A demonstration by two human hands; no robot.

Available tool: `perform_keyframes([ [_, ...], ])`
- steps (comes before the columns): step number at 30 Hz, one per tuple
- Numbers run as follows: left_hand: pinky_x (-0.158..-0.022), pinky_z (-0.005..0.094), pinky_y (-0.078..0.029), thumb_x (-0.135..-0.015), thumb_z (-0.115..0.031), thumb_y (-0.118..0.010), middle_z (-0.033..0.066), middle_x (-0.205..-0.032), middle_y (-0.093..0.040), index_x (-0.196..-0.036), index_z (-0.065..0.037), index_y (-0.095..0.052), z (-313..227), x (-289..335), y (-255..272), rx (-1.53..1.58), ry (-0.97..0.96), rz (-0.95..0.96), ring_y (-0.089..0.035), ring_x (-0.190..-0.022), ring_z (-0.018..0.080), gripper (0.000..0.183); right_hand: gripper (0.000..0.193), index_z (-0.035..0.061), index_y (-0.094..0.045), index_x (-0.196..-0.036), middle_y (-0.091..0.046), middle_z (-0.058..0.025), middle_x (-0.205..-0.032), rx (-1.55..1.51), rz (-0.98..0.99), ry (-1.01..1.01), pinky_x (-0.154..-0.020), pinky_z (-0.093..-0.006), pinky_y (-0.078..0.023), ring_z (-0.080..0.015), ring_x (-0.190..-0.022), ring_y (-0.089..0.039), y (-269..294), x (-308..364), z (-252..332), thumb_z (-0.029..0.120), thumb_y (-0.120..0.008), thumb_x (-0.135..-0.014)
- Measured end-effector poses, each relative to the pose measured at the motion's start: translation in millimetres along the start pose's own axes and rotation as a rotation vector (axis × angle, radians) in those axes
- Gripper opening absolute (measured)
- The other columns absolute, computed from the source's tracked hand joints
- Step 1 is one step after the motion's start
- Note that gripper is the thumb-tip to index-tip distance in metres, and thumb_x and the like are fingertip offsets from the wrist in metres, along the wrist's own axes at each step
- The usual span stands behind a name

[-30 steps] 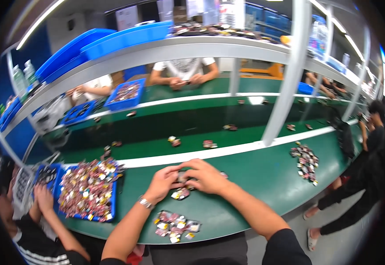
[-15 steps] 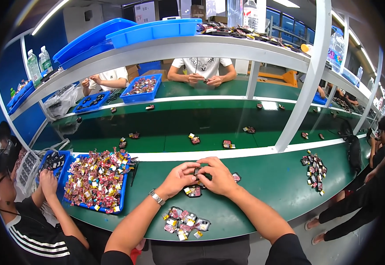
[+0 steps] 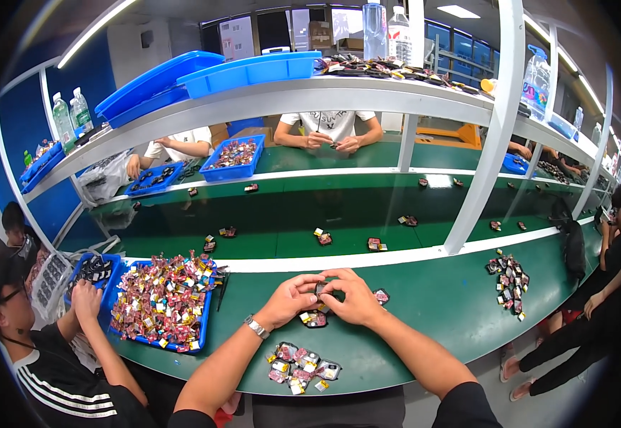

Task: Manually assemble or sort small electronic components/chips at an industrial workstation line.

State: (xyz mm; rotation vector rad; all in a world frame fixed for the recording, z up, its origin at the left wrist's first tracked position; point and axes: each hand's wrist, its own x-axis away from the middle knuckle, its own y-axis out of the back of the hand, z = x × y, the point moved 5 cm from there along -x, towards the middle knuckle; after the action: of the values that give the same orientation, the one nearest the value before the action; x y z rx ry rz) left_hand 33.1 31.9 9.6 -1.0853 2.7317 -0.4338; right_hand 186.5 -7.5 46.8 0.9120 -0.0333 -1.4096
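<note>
My left hand [image 3: 293, 299] and my right hand [image 3: 354, 297] meet above the green worktable, fingers pinched around a small dark piece [image 3: 320, 289]. The fingers cover most of it, so its exact kind is hidden. Just beneath them lies a flat black-edged module [image 3: 315, 320] with a reddish circuit board and a white and yellow part. Beside my right hand's fingers sits another reddish module [image 3: 381, 295]. Closer to the table's front edge is a loose cluster of similar modules [image 3: 300, 366], some with clear grey faces.
Left of my arms, a blue tray [image 3: 206, 325] is heaped with small red boards; black tweezers [image 3: 222, 291] lie beside it. More modules [image 3: 510, 287] are spread at right. Beyond a white rail [image 3: 282, 264], scattered modules lie on a green belt. A shelf post [image 3: 487, 143] rises ahead; co-workers sit around.
The view has tilted up slightly, so the scene sits lower. My hands stay pinched together over the table. Across the belt at left, a co-worker's hands have moved apart, one now by a blue tray.
</note>
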Motion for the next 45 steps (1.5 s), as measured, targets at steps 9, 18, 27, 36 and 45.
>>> perform_keyframes([
  [9, -0.09, 0.0323, -0.056, -0.096, -0.007, -0.055, 0.0084, -0.12, -0.06, -0.128, -0.003, -0.049, 6.7, -1.7, 4.1, 0.09, 0.012, -0.043, -0.061, -0.108, 0.0161, 0.033, 0.009, 0.0067, -0.071, -0.084, -0.06, -0.0104, -0.121, 0.007, -0.012, 0.079, -0.097, -0.0391, -0.045, -0.0294, -0.115, -0.054, 3.3, -0.1, 7.6, 0.013, -0.069, -0.078],
  [18, -0.09, 0.0326, -0.055, -0.097, -0.007, -0.054, 0.0106, -0.121, -0.061, -0.124, -0.004, -0.049, 10.9, -2.6, 7.4, 0.17, -0.001, -0.072, -0.062, -0.108, 0.0175, 0.028, 0.009, 0.0064, -0.071, -0.087, -0.062, -0.0094, -0.117, 0.048, -0.139, 0.066, -0.093, -0.0383, -0.047, -0.0291, -0.113, -0.054, -2.5, 4.0, 9.5, 0.011, -0.068, -0.08],
  [27, -0.089, 0.0327, -0.054, -0.097, -0.006, -0.054, 0.0117, -0.121, -0.061, -0.123, -0.004, -0.05, 12.6, -3.3, 11.9, 0.18, -0.01, -0.077, -0.061, -0.108, 0.0179, 0.026, 0.012, 0.0082, -0.073, -0.091, -0.064, -0.0085, -0.116, -0.027, -0.145, 0.023, -0.095, -0.0391, -0.046, -0.0292, -0.111, -0.056, -9.2, 3.9, -1.3, 0.011, -0.07, -0.08],
  [36, -0.089, 0.0319, -0.054, -0.096, -0.006, -0.055, 0.0128, -0.125, -0.059, -0.121, -0.005, -0.05, 12.5, -3.5, 8.8, 0.18, -0.016, -0.082, -0.061, -0.109, 0.0184, 0.025, 0.015, 0.0095, -0.074, -0.095, -0.063, -0.0075, -0.118, -0.007, -0.141, -0.02, -0.097, -0.0391, -0.045, -0.0292, -0.114, -0.054, -12.4, 7.0, -0.5, 0.013, -0.069, -0.081],
  [45, -0.094, 0.0342, -0.054, -0.096, -0.006, -0.056, 0.0147, -0.129, -0.056, -0.119, -0.004, -0.05, 12.4, -2.1, 7.0, 0.128, -0.03, -0.12, -0.06, -0.112, 0.0204, 0.025, 0.016, 0.0092, -0.073, -0.096, -0.061, -0.0076, -0.122, -0.022, -0.135, 0.005, -0.097, -0.0391, -0.045, -0.0286, -0.116, -0.053, -13.7, 5.9, 0.6, 0.012, -0.069, -0.081],
])
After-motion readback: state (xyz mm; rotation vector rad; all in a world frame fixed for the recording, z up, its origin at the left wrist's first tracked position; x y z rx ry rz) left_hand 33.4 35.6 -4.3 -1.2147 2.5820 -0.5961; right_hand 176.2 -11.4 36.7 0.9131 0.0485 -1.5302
